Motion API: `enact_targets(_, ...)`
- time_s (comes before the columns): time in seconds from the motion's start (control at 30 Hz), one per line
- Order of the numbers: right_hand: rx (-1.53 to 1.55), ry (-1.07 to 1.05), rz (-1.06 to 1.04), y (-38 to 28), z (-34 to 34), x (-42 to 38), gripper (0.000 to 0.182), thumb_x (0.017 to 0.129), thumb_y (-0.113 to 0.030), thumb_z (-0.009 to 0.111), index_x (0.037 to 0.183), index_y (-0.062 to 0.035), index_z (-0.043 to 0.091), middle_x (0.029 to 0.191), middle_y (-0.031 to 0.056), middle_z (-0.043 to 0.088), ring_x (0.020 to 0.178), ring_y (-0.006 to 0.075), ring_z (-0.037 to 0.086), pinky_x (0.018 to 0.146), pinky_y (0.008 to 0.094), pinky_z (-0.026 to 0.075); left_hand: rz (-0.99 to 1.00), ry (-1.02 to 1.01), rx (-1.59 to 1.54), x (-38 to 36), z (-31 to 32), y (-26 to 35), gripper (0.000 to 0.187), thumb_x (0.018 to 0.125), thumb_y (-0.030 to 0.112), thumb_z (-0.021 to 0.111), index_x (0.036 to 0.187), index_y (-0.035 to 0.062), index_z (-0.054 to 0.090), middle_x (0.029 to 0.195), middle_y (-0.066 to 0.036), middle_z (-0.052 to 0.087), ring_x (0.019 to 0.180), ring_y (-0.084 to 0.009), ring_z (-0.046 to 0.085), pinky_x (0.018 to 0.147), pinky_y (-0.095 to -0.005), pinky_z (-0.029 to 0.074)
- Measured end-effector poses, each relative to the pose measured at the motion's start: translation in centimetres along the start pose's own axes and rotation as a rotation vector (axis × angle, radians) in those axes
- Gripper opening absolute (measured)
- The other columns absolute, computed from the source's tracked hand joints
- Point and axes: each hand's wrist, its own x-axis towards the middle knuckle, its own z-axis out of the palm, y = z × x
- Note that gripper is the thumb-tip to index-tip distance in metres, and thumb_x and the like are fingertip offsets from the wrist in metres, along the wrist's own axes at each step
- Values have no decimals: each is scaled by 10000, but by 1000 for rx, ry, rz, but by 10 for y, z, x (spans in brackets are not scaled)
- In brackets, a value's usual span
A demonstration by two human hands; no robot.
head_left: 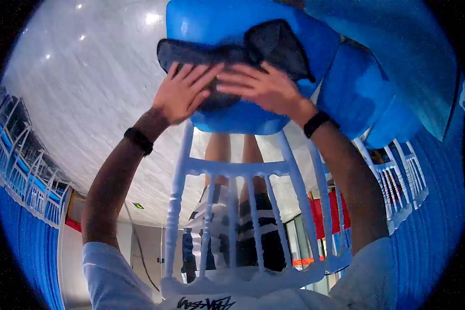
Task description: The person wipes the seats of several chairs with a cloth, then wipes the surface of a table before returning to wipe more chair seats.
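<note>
A dark, soft cloth piece lies spread over the blue chair seat; its exact kind cannot be made out. Its right end flares into a wide flap, and its middle is partly covered by my hands. My left hand is over its left part, palm down, fingers spread. From the other side my right hand reaches across its middle, fingers stretched out flat and slightly blurred. The fingertips of both hands come close together. Neither hand grips anything. Below the seat stands the white spindled chair back, between my arms.
More blue-covered seats adjoin on the right, with white chairs below them. A row of white chairs stands at the far left. A large blue covered surface fills the upper right. My legs show through the chair back.
</note>
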Motion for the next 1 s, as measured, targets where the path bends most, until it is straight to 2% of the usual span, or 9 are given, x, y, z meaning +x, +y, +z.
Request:
enact_targets(0.17,-187,199,202,71,-23,16,561,994,-459,580,1542,-420,466,1650,-91,401,1554,176,296,1276,610,49,7,458,158,112,-21,-8,643,1068,381,438,1666,240,246,1669,-67,354,1476,-369,377,1240,-619,173)
enact_targets(0.3,-144,350,381,88,-68,10,492,1015,-169,576,1503,-120,540,1598,148,440,1464,379,390,1225,612,214,-83,437,58,174,-45,-3,570,1087,427,371,1476,40,525,1536,-181,512,1455,-389,416,1220,-535,274)
enact_targets(0.4,26,377,769,113,-47,-19,501,1044,-204,546,1539,-140,498,1636,130,389,1486,380,357,1223,613,203,-161,197,105,212,-50,22,606,1089,456,327,1571,101,427,1592,-170,457,1491,-397,374,1239,-533,248)
enact_targets(0.53,-162,386,677,75,-50,-51,469,1048,-254,525,1489,-96,546,1627,133,402,1506,382,332,1222,598,215,-28,376,226,214,-21,59,650,1082,471,339,1617,103,349,1637,-172,389,1518,-402,332,1256,-540,217)
enact_targets(0.63,33,482,615,55,-7,-81,572,1033,-423,546,1576,-272,453,1714,108,256,1571,404,210,1256,647,71,147,407,212,183,-22,81,653,1056,408,406,1623,93,333,1655,-166,358,1535,-392,303,1262,-543,197)
enact_targets(0.67,17,379,574,42,-8,-92,599,1024,-367,547,1591,-210,433,1717,185,195,1551,494,189,1243,667,102,170,392,165,177,-8,82,669,1056,413,450,1667,240,238,1698,-36,314,1548,-346,288,1261,-605,144)
enact_targets(0.77,-2,94,476,-3,-1,-118,630,1021,-320,570,1616,-216,392,1703,155,253,1559,482,178,1219,675,182,297,280,344,132,31,70,710,994,416,529,1645,247,305,1722,5,260,1602,-275,177,1275,-580,164)
enact_targets(0.87,-5,-215,195,-39,11,-139,639,984,-295,606,1591,-211,425,1683,97,321,1549,408,259,1231,606,243,463,-17,370,67,24,74,715,945,356,658,1605,255,402,1719,-6,271,1596,-258,205,1292,-523,175)
enact_targets(1.0,-75,-279,-101,-50,31,-151,614,968,-186,602,1559,-271,462,1645,-33,399,1494,241,386,1245,486,299,556,-133,207,18,34,59,721,889,309,698,1569,288,459,1691,46,327,1583,-223,240,1298,-496,195)
